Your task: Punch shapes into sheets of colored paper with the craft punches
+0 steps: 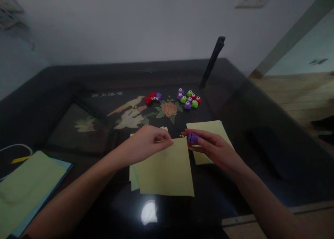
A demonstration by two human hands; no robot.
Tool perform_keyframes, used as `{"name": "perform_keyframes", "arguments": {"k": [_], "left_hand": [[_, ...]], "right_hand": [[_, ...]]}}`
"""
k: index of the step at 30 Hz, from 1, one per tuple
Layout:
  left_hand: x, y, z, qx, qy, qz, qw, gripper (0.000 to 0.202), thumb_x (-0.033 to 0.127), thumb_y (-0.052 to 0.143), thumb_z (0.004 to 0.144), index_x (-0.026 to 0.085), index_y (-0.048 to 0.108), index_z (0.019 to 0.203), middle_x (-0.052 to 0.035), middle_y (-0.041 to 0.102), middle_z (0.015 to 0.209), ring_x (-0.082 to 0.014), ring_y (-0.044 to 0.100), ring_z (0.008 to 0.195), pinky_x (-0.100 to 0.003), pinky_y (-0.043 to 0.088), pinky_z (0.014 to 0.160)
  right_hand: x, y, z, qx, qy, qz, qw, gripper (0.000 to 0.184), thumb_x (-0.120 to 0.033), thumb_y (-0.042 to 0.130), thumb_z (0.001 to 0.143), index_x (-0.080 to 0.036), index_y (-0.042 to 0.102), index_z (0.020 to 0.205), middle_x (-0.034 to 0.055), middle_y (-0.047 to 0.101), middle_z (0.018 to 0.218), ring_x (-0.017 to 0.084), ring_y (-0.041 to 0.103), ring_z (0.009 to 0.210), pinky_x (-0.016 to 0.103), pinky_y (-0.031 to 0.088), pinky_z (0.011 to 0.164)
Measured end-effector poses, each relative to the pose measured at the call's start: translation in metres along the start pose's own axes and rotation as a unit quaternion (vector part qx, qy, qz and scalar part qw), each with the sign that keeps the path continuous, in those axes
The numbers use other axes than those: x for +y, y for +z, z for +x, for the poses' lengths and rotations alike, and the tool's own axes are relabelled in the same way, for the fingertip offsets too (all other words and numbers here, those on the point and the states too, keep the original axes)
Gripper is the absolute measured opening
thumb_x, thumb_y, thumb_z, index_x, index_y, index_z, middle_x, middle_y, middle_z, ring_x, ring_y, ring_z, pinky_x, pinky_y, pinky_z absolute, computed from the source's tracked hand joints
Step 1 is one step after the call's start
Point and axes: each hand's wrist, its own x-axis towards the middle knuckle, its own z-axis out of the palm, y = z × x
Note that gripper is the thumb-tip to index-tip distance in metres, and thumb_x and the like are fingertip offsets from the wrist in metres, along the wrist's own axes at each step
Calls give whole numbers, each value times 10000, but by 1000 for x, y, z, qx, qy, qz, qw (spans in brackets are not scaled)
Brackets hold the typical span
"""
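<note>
My left hand [153,141] pinches the top edge of a yellow paper sheet [167,173], thumb in front and fingers curled behind. Other sheets, one pale green, stick out behind it on the left. Between the thumb and fingers of my right hand [216,146] is a small purple clip [193,138], right beside the sheet's upper right corner; whether it touches the paper I cannot tell. Under that hand lies another yellow stack [210,127]. Farther back are a group of purple, green and red clips with eye shapes [190,99] and a smaller red and purple group [152,97].
A glossy black table [104,183] with a bird-and-flower picture stands against the wall. At its back right rises a dark upright stick-like object [212,62]. More yellow and blue paper [28,190] lies at the left edge, near a white cable [18,144].
</note>
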Motion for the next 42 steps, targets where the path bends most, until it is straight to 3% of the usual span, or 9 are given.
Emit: {"name": "perform_keyframes", "arguments": {"k": [3, 6, 10, 13, 34, 42], "left_hand": [[-2, -1, 0, -8, -3, 2, 1000, 279, 381, 503, 896, 181, 682, 818, 12, 683, 718, -127, 603, 639, -224, 394, 590], [-1, 0, 0, -19, -6, 12, 1000, 282, 383, 499, 892, 182, 687, 831, 7, 685, 727, -128, 600, 645, -227, 389, 595], [2, 3, 1, -23, -10, 34, 999, 266, 367, 503, 884, 190, 694, 833, 7, 686, 723, -132, 607, 655, -228, 378, 595], [3, 4, 2, -25, -8, 45, 999, 252, 355, 513, 877, 193, 695, 811, 10, 685, 713, -132, 607, 654, -228, 371, 596], [2, 8, 4, -20, 3, 70, 997, 238, 341, 520, 861, 199, 688, 769, 9, 680, 724, -134, 587, 670, -229, 351, 607], [4, 11, 6, -32, -5, 67, 997, 227, 340, 536, 857, 202, 692, 766, 17, 669, 705, -132, 580, 658, -229, 345, 609]], "right_hand": [[0, 2, -3, 2, 16, 7, 1000, 365, -336, 740, 781, -269, 688, 1136, 63, 704, 1123, 183, 676, 973, 407, 524, 946], [1, 6, -4, 15, 35, 11, 999, 446, -324, 810, 691, -243, 691, 1113, 54, 732, 937, 182, 681, 869, 370, 549, 846], [3, 11, -4, 47, 34, 18, 998, 346, -319, 850, 613, -211, 716, 914, 24, 701, 783, 130, 630, 656, 259, 518, 611], [4, 12, -5, 45, 33, 13, 998, 318, -321, 837, 619, -199, 705, 882, 11, 675, 729, 113, 591, 599, 234, 470, 538], [7, 12, -9, 29, 30, -40, 998, 286, -324, 786, 672, -200, 684, 909, 7, 650, 701, 117, 557, 583, 242, 432, 510], [7, 12, -8, 26, 13, -108, 994, 239, -272, 769, 682, -213, 695, 901, -12, 634, 718, 109, 540, 596, 248, 426, 553]]}}
